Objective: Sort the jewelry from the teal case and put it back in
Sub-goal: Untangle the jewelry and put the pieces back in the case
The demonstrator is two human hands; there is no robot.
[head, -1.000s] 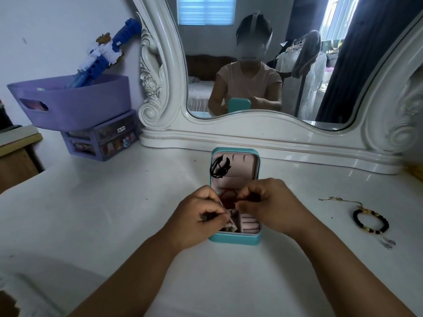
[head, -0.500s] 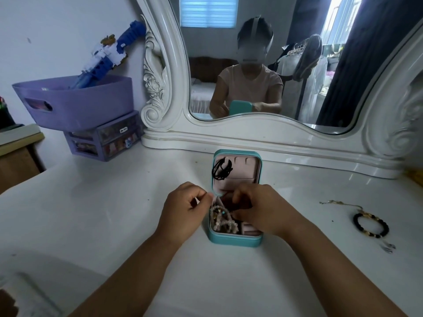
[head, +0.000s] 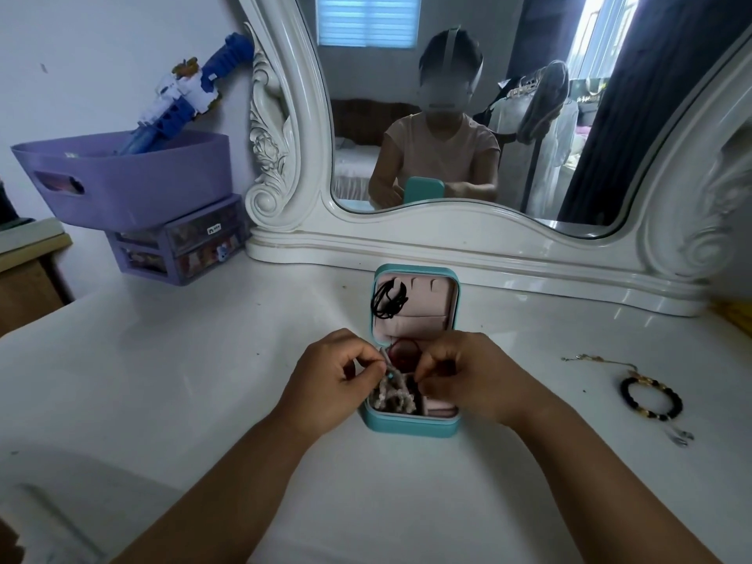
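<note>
Your left hand (head: pixel 333 380) and right hand (head: pixel 468 376) both pinch the pale beads (head: pixel 392 394) over the open case (head: pixel 411 425); a black bracelet (head: pixel 651 398) lies at 3 o'clock.

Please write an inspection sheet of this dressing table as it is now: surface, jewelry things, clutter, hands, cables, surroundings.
Surface: white tabletop, glossy, a few small dark specks.
Job's things: teal case open, lid upright; black cord in the lid; pale beaded strand in the left compartment of the base; black bead bracelet and thin gold chain lie on the table to the right.
Clutter: purple basket with a blue-white toy, on a small drawer unit.
Hands: left hand pinches the beaded strand; right hand has curled fingers in the case, its hold unclear.
Cables: nothing seen.
Surroundings: white carved mirror behind the case.
</note>
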